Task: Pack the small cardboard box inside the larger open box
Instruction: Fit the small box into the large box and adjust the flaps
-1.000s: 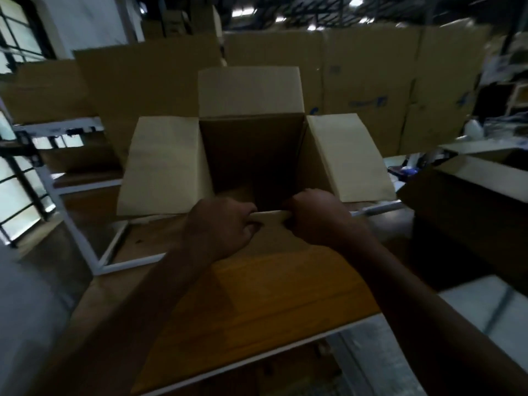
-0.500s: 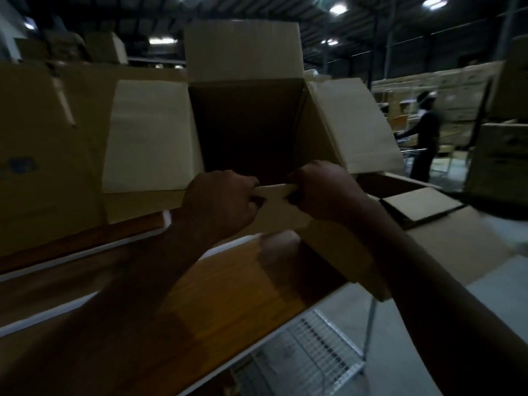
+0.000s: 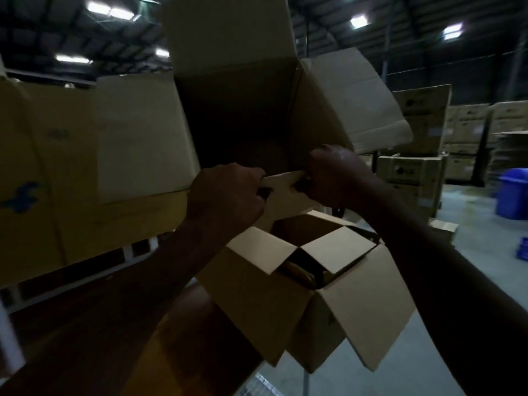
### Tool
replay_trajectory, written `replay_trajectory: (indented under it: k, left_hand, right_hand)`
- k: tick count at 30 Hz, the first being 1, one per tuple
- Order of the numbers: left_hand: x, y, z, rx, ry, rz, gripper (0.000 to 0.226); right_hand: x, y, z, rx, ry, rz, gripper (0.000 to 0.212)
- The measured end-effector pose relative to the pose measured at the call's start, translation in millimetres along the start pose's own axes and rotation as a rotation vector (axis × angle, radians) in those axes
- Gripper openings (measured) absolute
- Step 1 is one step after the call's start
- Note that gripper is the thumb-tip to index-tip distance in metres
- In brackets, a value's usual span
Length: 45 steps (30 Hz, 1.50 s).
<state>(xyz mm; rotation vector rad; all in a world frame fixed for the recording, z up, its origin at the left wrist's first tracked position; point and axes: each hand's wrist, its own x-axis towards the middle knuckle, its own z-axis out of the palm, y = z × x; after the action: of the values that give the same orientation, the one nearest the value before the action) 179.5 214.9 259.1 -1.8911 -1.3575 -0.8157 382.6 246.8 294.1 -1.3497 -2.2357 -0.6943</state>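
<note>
I hold an open cardboard box up in front of me, its mouth facing me and its flaps spread out. My left hand and my right hand both grip its near flap, close together. Just below my hands stands a second open cardboard box, beside the table's right end. Its four flaps are folded outward and something dark lies inside. The held box hangs above and behind it without touching it. I cannot tell which box is the bigger one.
The wooden table is at the lower left. Flat cardboard sheets lean behind it on the left. Stacked cartons and a blue bin stand on the concrete floor at the right.
The held box has come up off the table and swung to the right, now above the second open box. Both hands keep the same grip on the near flap.
</note>
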Motion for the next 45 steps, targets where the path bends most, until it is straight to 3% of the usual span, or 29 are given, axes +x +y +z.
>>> replay_trajectory:
  k: [7, 13, 22, 26, 34, 45]
  left_hand:
    - [69.8, 35.5, 67.6, 0.023, 0.004, -0.021, 0.023]
    - [111.5, 73.9, 134.6, 0.093, 0.029, -0.068, 0.024]
    - [159.5, 119.9, 225.6, 0.127, -0.055, -0.168, 0.024]
    - [175.9, 120.6, 248.9, 0.148, -0.161, -0.192, 0.028]
    - [173.4, 121.1, 291.4, 0.06, -0.364, -0.32, 0.031]
    - [179.0, 95.5, 271.0, -0.043, -0.535, -0.416, 0.02]
  right_hand:
    - [41.8, 92.1, 51.0, 0.026, 0.028, 0.018, 0.027]
    - [67.4, 170.5, 103.0, 0.069, 0.072, -0.096, 0.024]
    - [106.7, 262.4, 168.7, 0.153, -0.055, -0.248, 0.026]
    - [124.0, 282.3, 199.7, 0.248, -0.126, -0.266, 0.022]
    - [139.0, 294.0, 247.6, 0.247, -0.202, -0.33, 0.037]
    - [155.2, 274.8, 251.7, 0.364, -0.24, -0.414, 0.043]
